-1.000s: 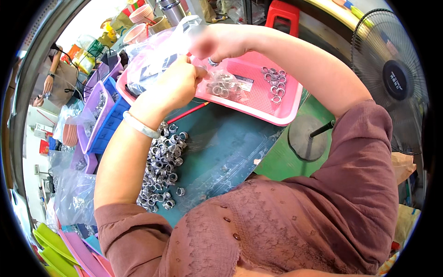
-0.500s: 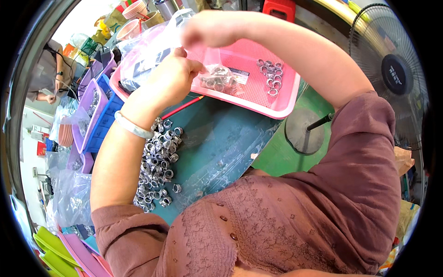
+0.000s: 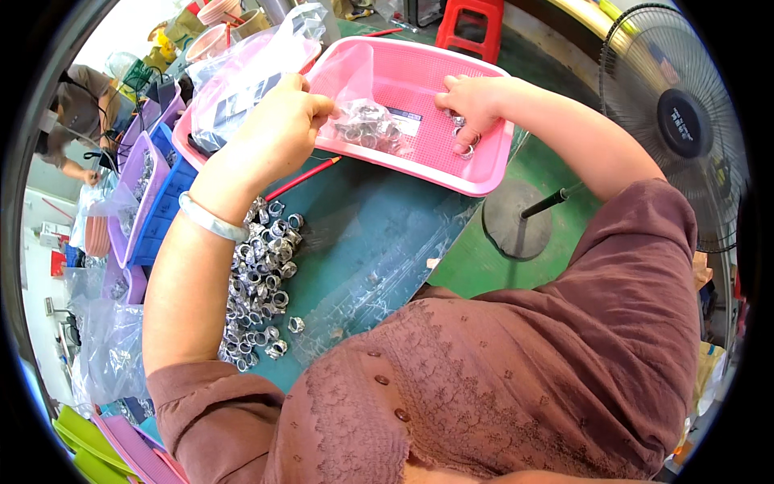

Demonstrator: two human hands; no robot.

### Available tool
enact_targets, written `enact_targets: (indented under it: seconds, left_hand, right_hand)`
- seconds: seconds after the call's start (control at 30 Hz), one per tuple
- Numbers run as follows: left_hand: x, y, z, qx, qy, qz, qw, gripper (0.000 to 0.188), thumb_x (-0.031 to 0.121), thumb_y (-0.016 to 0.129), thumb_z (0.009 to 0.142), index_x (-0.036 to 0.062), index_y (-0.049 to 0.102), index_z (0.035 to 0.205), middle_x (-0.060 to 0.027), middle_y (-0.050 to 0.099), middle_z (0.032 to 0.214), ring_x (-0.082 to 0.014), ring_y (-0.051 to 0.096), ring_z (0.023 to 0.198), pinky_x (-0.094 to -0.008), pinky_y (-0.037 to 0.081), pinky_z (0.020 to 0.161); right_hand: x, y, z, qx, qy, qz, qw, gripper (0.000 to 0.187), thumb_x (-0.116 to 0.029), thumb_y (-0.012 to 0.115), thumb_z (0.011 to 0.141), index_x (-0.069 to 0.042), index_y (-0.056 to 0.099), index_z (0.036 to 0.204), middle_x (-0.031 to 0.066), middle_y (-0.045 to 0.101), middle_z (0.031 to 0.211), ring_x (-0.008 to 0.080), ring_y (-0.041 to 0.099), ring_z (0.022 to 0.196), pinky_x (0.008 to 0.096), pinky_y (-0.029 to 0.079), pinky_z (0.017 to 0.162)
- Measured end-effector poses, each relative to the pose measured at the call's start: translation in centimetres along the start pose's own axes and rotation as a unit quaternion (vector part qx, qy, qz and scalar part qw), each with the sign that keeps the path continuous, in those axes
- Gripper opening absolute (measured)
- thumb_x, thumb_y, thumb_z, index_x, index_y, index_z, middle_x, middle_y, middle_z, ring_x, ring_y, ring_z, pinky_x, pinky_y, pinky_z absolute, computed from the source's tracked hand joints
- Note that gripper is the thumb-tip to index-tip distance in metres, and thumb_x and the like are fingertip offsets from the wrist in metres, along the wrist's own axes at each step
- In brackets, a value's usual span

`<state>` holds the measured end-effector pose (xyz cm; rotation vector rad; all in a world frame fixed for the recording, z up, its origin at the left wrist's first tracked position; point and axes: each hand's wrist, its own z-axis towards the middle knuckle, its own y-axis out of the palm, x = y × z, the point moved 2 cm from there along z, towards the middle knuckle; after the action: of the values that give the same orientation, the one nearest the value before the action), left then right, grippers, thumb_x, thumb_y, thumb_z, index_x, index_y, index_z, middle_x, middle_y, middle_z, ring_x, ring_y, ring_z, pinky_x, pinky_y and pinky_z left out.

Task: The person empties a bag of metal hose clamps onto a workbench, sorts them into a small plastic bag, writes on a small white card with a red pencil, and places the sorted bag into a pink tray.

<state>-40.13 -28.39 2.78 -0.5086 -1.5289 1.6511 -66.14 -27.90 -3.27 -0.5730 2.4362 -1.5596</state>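
Note:
My left hand (image 3: 284,121), with a pale bangle on its wrist, pinches the rim of a clear plastic bag (image 3: 347,77). Several silvery metal rings (image 3: 369,125) lie inside that bag, which rests in the left part of a pink tray (image 3: 492,165). Over the tray's right side, my right hand (image 3: 472,105) reaches down with thumb and fingers apart. Loose rings (image 3: 468,152) show under and beside its fingers; the palm hides others. A larger heap of rings (image 3: 262,278) lies on the table beside my left forearm.
A red pencil (image 3: 302,179) lies in front of the tray. Purple bins (image 3: 133,198) and a blue crate (image 3: 161,214) stand at left, where another person (image 3: 85,105) works. A red stool (image 3: 472,28) is behind; a standing fan (image 3: 681,125) is at right.
My right hand has moved from the bag's mouth to the loose rings at the tray's right. My left hand keeps hold of the bag. The view has shifted slightly.

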Motion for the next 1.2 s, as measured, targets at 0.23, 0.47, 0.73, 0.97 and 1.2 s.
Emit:
enact_targets:
  seconds: [0.23, 0.47, 0.73, 0.97, 1.2]
  left_hand:
    - [0.0, 0.4, 0.2, 0.011, 0.011, 0.005, 1.0, 0.015, 0.003, 0.055, 0.081, 0.0018, 0.065, 0.092, -0.0161, 0.052, 0.095, -0.0305, 0.053, 0.089, -0.0335, 0.043, 0.079]
    - [0.2, 0.3, 0.5, -0.009, -0.01, 0.005, 1.0, 0.015, 0.002, 0.055, 0.081, 0.0012, 0.065, 0.092, -0.0163, 0.052, 0.096, -0.0306, 0.053, 0.09, -0.0329, 0.043, 0.08]
    - [0.0, 0.5, 0.2, 0.008, 0.011, 0.009, 1.0, 0.015, 0.002, 0.055, 0.08, 0.0019, 0.065, 0.091, -0.0163, 0.051, 0.097, -0.0308, 0.052, 0.092, -0.0331, 0.042, 0.082]
    - [-0.1, 0.5, 0.3, 0.014, 0.017, 0.013, 1.0, 0.015, 0.002, 0.056, 0.08, 0.0021, 0.065, 0.092, -0.0173, 0.051, 0.097, -0.0317, 0.051, 0.094, -0.0339, 0.041, 0.083]
    - [-0.2, 0.6, 0.7, 0.012, 0.014, 0.009, 1.0, 0.015, 0.003, 0.058, 0.078, 0.0036, 0.066, 0.091, -0.0187, 0.051, 0.097, -0.0336, 0.05, 0.094, -0.0356, 0.042, 0.083]
  right_hand:
    - [-0.1, 1.1, -1.2, 0.041, -0.056, -0.002, 0.998, 0.081, -0.043, 0.082, 0.046, -0.006, 0.049, 0.111, 0.0173, 0.043, 0.109, 0.0356, 0.046, 0.102, 0.0435, 0.041, 0.086]
    - [-0.3, 1.9, 0.0, 0.008, -0.084, 0.0, 0.996, 0.067, -0.028, 0.076, 0.052, -0.01, 0.05, 0.111, 0.0162, 0.046, 0.107, 0.036, 0.048, 0.098, 0.0445, 0.044, 0.081]
    - [0.3, 2.5, 0.9, 0.037, -0.073, 0.02, 0.996, 0.05, -0.013, 0.068, 0.058, -0.012, 0.053, 0.105, 0.0167, 0.049, 0.101, 0.035, 0.051, 0.096, 0.0436, 0.045, 0.078]
    - [2.2, 2.0, 1.6, 0.059, -0.09, 0.153, 0.982, 0.03, -0.004, 0.063, 0.059, -0.006, 0.053, 0.087, 0.0128, 0.053, 0.088, 0.0283, 0.055, 0.084, 0.038, 0.046, 0.072]
    - [1.5, -6.6, 1.2, 0.157, -0.103, 0.42, 0.888, 0.027, -0.004, 0.064, 0.064, -0.008, 0.053, 0.088, 0.003, 0.054, 0.078, 0.0121, 0.052, 0.069, 0.025, 0.046, 0.051]
